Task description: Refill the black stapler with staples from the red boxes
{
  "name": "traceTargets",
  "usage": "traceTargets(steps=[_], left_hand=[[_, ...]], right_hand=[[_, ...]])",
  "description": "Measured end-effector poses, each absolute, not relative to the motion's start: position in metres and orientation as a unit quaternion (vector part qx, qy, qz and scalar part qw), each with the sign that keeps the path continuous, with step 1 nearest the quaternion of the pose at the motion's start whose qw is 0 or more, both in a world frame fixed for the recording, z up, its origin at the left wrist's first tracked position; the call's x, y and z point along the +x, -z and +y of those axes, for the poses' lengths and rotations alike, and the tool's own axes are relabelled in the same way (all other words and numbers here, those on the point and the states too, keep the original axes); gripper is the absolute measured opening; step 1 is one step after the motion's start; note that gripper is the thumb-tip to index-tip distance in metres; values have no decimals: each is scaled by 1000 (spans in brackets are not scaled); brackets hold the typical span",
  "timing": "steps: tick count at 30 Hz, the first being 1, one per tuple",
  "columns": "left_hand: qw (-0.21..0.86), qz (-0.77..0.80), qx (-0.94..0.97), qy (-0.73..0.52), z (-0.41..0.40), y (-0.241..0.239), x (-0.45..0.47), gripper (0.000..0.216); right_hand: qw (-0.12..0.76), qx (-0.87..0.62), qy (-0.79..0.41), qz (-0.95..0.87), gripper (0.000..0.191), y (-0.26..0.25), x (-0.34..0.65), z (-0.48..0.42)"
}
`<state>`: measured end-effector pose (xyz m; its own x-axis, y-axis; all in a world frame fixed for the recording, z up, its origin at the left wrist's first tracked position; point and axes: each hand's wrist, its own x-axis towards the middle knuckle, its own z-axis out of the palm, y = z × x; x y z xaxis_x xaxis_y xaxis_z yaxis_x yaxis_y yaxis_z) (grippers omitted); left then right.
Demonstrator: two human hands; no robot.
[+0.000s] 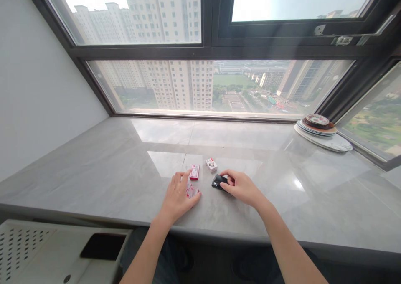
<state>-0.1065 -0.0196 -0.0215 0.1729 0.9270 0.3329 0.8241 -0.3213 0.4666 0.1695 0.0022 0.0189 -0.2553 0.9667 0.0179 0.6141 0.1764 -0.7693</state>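
My left hand (178, 195) rests over the sill with thumb and index finger spread. Between them lies a crumpled-looking clear and red packet (192, 191), partly hidden by the hand. Just beyond the index fingertip is a small red and white box (194, 172). A second small box, white with red markings and a dark picture (211, 165), sits a little farther to the right. My right hand (242, 187) is closed around the rear of a small black stapler-like object (219, 181), whose rounded front end points left. The fingers cover its other end.
A grey marble-patterned sill (109, 183) runs below the dark-framed window (206, 52). Stacked plates or lids (324, 138) stand at the far right corner. At the lower left, a white perforated panel (59, 242) carries a dark flat item (103, 246).
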Motion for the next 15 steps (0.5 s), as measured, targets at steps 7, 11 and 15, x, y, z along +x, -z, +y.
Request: traceTargets(steps=[7,11,15], left_hand=[[35,569,767,-293,-7,40,-68,84],[76,538,792,-278,8,46,-52,85],[92,538,787,-288,19,44,-27,77]], right_hand=[[290,-568,-317,-702,29,-14,166,-4],[301,-591,-301,-685,32,-10,165,-7],[325,-624,-303,-643,42,-3,165,-8]])
